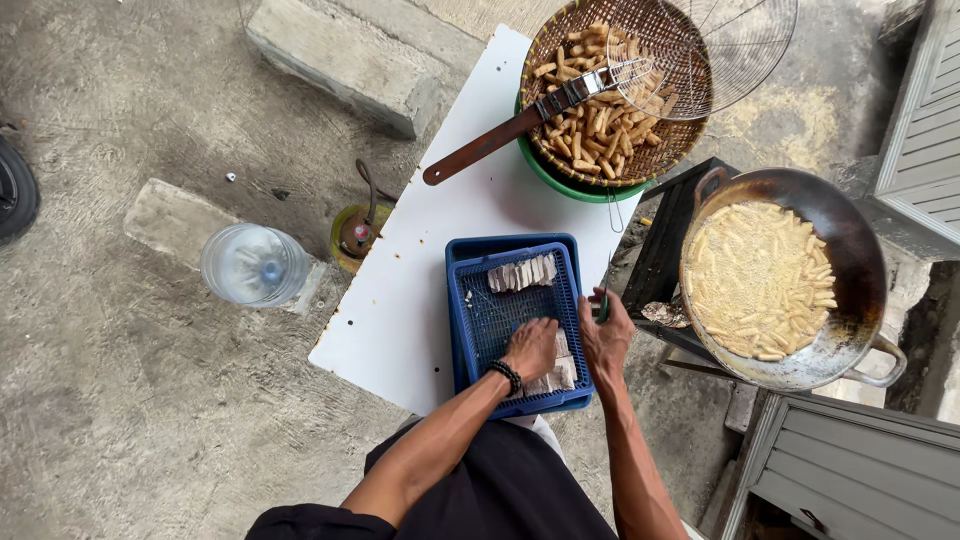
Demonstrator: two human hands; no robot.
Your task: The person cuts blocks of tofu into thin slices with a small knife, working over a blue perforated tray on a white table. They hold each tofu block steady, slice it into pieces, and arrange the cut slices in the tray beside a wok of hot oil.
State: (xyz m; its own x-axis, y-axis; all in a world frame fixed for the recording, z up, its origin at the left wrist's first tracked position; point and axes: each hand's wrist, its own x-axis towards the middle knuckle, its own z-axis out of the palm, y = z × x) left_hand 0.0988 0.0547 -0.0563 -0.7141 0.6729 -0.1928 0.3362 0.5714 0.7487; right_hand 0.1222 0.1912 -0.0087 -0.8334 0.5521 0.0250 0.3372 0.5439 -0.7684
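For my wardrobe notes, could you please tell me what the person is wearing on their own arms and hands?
Both forearms are bare, with no sleeves reaching them and no gloves. The left hand has a black beaded bracelet around its wrist. The right hand shows no bracelet or watch; rings cannot be made out on either. Dark black clothing shows below, at the lap.
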